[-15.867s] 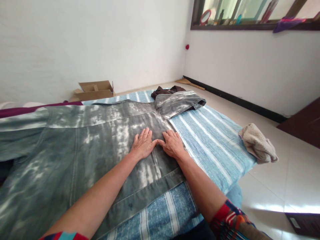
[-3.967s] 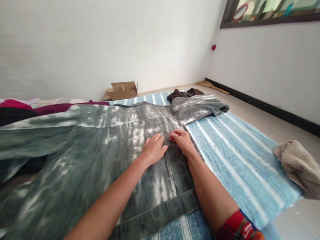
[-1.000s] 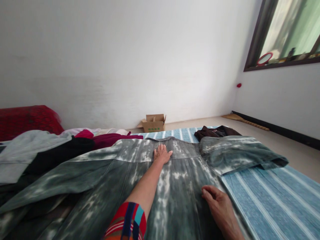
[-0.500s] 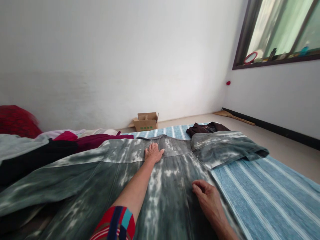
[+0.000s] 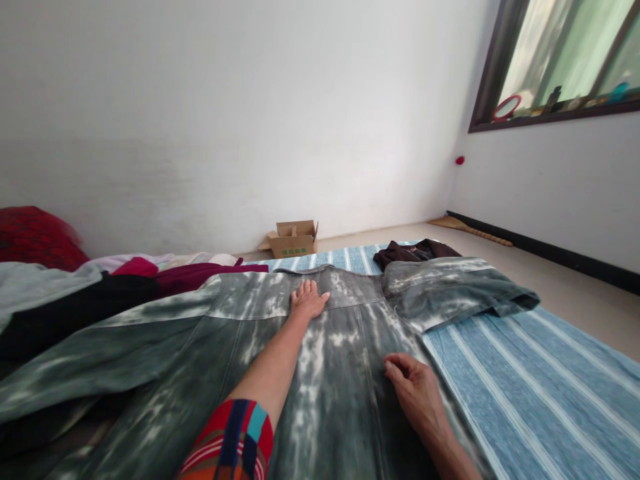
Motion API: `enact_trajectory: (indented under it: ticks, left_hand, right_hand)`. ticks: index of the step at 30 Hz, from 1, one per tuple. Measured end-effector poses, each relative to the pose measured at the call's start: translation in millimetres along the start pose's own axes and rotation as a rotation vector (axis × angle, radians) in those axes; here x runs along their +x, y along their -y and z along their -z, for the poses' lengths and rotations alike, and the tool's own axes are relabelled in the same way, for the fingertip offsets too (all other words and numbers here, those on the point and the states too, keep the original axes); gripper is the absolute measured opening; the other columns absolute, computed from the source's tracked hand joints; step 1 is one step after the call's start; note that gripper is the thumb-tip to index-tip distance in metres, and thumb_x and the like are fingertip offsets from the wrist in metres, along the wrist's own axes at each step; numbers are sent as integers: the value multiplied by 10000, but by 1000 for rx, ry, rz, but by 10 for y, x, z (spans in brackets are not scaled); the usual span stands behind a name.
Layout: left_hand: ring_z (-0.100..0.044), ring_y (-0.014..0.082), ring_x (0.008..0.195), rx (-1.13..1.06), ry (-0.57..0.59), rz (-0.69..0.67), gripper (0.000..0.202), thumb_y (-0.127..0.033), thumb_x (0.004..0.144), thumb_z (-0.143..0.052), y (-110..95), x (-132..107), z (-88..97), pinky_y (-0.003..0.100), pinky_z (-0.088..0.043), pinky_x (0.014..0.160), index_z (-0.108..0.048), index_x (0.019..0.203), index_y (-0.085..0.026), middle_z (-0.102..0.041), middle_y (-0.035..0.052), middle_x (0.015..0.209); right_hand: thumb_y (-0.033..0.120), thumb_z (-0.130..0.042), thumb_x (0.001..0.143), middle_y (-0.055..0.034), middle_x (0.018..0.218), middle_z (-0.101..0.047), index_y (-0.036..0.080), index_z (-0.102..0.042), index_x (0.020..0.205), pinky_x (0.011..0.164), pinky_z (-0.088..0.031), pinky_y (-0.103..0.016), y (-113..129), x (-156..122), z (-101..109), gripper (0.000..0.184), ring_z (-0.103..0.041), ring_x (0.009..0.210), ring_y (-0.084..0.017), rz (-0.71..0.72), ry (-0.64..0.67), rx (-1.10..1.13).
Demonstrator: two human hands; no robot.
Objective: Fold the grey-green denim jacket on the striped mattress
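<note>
A grey-green denim jacket (image 5: pixel 340 373) with whitish tie-dye streaks lies spread out, back side up, its collar at the far end. My left hand (image 5: pixel 309 300) rests flat on the upper back just below the collar, fingers spread. Over the jacket's right side is my right hand (image 5: pixel 415 387), its fingers curled in and thumb close to the index finger; I see nothing in them. One sleeve (image 5: pixel 460 287) lies folded out to the right, while the other (image 5: pixel 100 353) stretches to the lower left.
The jacket lies on a blue-and-white striped sheet (image 5: pixel 525 373). Piled clothes (image 5: pixel 200 280) are at left, beside a red bundle (image 5: pixel 40 237). Beyond are a dark brown garment (image 5: pixel 413 253), an open cardboard box (image 5: pixel 293 245) by the wall and a broom-like object (image 5: pixel 470 229).
The view has shifted slightly, so the scene sits a little higher. Both hands keep nearly the same place on and over the jacket.
</note>
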State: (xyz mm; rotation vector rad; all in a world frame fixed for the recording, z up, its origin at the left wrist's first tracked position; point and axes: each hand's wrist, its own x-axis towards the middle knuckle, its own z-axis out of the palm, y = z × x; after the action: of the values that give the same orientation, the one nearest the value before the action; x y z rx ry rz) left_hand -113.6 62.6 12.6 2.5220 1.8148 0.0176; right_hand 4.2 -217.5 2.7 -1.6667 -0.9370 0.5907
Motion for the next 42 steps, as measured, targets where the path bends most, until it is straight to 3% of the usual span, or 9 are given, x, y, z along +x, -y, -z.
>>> enact_trajectory:
  ticks: [4, 10, 17, 25, 31, 36, 42]
  left_hand:
    - [-148, 261, 1408, -1, -41, -10, 686, -538, 893, -240, 17, -38, -20, 459, -186, 1101, -251, 1448, -135, -196, 126, 1531]
    - [-64, 240, 1422, 18, -81, -61, 679, -489, 906, -262, -24, -161, 8, 434, -129, 1122, -211, 1458, -98, -90, 128, 1549]
    - [-90, 251, 1419, -7, 56, -82, 734, -579, 892, -187, -150, -362, -13, 464, -114, 1127, -258, 1448, -105, -144, 126, 1538]
    - [-148, 265, 1409, 0, 37, -75, 672, -532, 906, -209, -199, -403, 21, 484, -133, 1117, -319, 1422, -117, -216, 136, 1521]
    - [-123, 232, 1416, 0, 13, -238, 635, -532, 918, -227, -499, -556, 9, 432, -118, 1128, -322, 1416, -149, -193, 113, 1533]
    - [-147, 241, 1411, -42, 84, -402, 634, -517, 917, -253, -870, -680, -12, 432, -151, 1121, -302, 1422, -137, -211, 129, 1526]
    - [-97, 247, 1419, -30, 92, -369, 677, -538, 906, -227, -1089, -754, -36, 452, -110, 1123, -262, 1443, -125, -158, 121, 1538]
  right_hand:
    - [400, -505, 765, -17, 695, -658, 192, -702, 755, 652, -429, -281, 12, -11, 12, 287, -592, 693, -200, 5, 5, -9]
    - [395, -494, 778, -13, 690, -653, 191, -692, 754, 645, -422, -280, 7, -4, 11, 285, -591, 684, -196, 2, 21, -20]
    - [402, -488, 778, -15, 700, -654, 189, -693, 762, 651, -420, -279, 14, -6, 9, 296, -590, 695, -197, -1, 15, -21]
    - [362, -485, 773, -7, 677, -649, 191, -696, 738, 625, -412, -277, 19, 6, 5, 274, -569, 651, -184, 33, 2, -20]
    - [346, -474, 771, 2, 633, -613, 190, -686, 712, 598, -396, -265, 10, 46, -16, 270, -561, 634, -174, 39, -2, -30]
    - [309, -456, 773, -3, 656, -625, 195, -684, 706, 608, -391, -262, 5, 79, -27, 263, -563, 651, -172, 66, -1, -47]
    - [283, -452, 764, 0, 647, -618, 205, -673, 685, 578, -387, -258, -14, 106, -52, 247, -551, 623, -167, 67, -21, -56]
